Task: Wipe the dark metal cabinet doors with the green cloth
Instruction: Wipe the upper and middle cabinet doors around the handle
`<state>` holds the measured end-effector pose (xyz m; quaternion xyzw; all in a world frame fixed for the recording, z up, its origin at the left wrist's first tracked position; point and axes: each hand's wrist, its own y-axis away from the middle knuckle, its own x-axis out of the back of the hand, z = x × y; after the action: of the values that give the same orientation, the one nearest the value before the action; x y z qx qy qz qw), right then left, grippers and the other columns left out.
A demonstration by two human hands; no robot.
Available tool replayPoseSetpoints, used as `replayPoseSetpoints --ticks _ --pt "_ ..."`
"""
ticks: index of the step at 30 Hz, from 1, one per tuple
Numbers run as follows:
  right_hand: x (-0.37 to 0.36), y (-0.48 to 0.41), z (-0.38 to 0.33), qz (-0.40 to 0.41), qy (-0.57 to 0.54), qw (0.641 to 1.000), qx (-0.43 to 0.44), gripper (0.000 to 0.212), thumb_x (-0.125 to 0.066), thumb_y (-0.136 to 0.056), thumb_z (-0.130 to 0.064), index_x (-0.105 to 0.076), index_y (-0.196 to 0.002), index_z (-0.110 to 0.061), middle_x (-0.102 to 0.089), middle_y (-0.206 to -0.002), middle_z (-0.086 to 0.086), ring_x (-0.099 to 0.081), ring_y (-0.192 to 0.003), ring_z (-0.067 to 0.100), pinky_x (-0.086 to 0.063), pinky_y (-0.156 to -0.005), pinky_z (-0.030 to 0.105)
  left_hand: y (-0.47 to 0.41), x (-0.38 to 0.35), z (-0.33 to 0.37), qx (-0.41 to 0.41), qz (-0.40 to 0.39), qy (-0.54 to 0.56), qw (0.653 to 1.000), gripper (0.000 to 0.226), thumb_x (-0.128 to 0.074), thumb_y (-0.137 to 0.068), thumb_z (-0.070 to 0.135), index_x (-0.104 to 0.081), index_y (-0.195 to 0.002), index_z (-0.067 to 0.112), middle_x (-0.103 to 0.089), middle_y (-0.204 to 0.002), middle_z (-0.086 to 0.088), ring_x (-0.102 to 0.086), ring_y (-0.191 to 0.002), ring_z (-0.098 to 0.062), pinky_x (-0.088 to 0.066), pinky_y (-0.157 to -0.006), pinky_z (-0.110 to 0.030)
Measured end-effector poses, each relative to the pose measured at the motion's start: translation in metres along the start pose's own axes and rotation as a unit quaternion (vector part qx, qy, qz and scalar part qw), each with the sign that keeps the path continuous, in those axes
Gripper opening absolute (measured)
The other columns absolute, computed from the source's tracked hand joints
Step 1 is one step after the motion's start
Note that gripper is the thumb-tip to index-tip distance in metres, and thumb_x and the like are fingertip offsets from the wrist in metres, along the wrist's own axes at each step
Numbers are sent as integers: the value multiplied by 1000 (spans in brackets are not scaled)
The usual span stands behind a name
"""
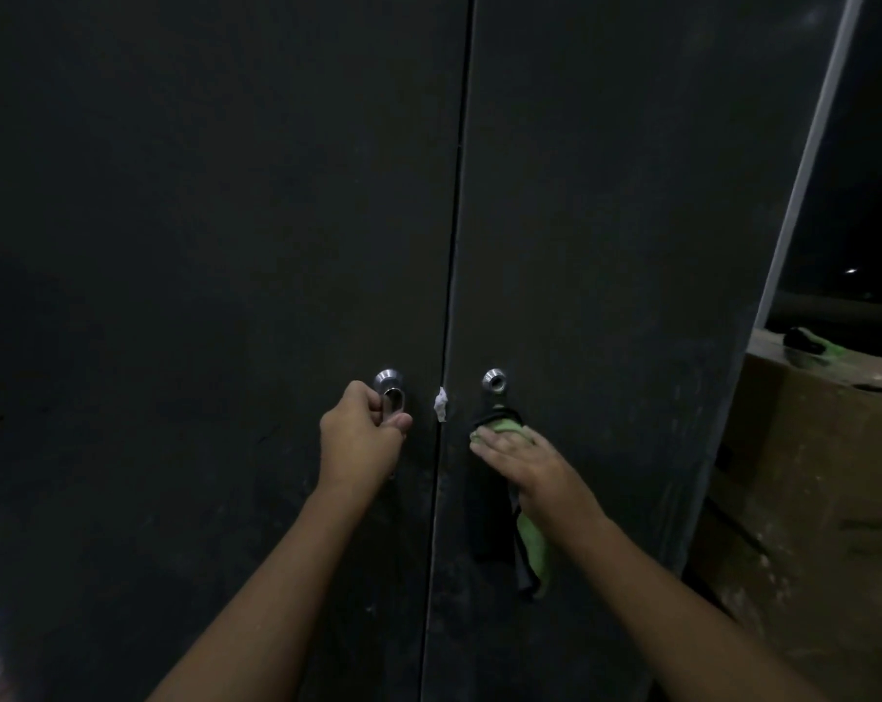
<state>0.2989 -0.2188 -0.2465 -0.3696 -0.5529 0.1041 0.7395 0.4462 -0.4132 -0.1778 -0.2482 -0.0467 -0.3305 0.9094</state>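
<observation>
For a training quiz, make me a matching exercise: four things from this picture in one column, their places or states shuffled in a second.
Things:
1 left hand
2 right hand
3 white scrap
4 cardboard box

States:
A on the middle seam
B to the right of the right door
C grips the left handle
D presses on the green cloth

Pairs: 1-C; 2-D; 3-A; 4-B
</observation>
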Motion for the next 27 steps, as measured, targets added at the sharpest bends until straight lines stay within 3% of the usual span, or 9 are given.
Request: replayPoseSetpoints --ticks 4,7,10,13,18,21,23,27 --pt "6 0 1 -19 -30 999 -15 92 -49 -57 16 -55 -140 -23 -54 -145 -7 -47 -133 8 -29 -115 36 -1 0 -1 1 -2 -3 1000 20 -73 -85 11 -53 -84 14 -67 -88 -3 -69 -84 -17 -56 -73 -33" --pt "17 -23 -14 36 -75 996 -31 89 -53 -63 18 -50 -145 -18 -48 -150 -2 -40 -140 8 -28 -118 33 0 -1 -1 -1 -2 -11 1000 20 -73 -85 12 -53 -85 16 -67 -89 -2 -68 -84 -16 -51 -67 -26" --pt "19 -38 -29 46 -104 993 -29 86 -48 -67 14 -43 -149 -12 -40 -155 2 -28 -141 1 -19 -121 26 0 -1 0 -5 2 -17 1000 19 -73 -85 12 -54 -86 14 -67 -88 -3 -68 -84 -16 -54 -73 -31" --pt "6 -33 -33 36 -128 990 -51 90 -50 -69 19 -40 -151 -17 -35 -157 -3 -23 -141 -2 -20 -121 33 0 -2 0 -4 5 -17 1000 19 -73 -85 12 -55 -88 12 -67 -88 -4 -67 -84 -17 -55 -76 -33" --pt "-11 0 -21 -45 -164 982 -85 95 -54 -65 16 -43 -148 -28 -32 -152 -23 -23 -138 -16 -21 -123 34 1 -2 -1 -1 -3 -18 1000 19 -72 -86 13 -53 -88 15 -66 -90 -2 -67 -85 -16 -55 -75 -33" --pt "-3 14 -15 -90 -178 976 -85 95 -55 -60 16 -48 -146 -25 -35 -147 -23 -22 -135 -20 -22 -122 31 0 -4 -2 2 -2 -27 1000 19 -72 -86 13 -54 -89 14 -66 -91 -3 -66 -86 -16 -53 -70 -30" --pt "5 11 -12 -38 -177 980 -79 96 -54 -55 18 -53 -143 -20 -42 -146 -17 -25 -134 -21 -26 -119 29 0 -4 -3 1 -1 -32 999 19 -72 -86 13 -53 -89 14 -66 -91 -3 -65 -85 -15 -45 -63 -22" --pt "21 -10 -7 119 -170 971 -120 88 -40 -60 19 -54 -141 -13 -49 -146 -6 -38 -140 3 -23 -120 23 -1 -4 -4 -2 3 -34 999 20 -72 -86 13 -52 -86 14 -66 -90 -4 -66 -85 -16 -44 -62 -22"
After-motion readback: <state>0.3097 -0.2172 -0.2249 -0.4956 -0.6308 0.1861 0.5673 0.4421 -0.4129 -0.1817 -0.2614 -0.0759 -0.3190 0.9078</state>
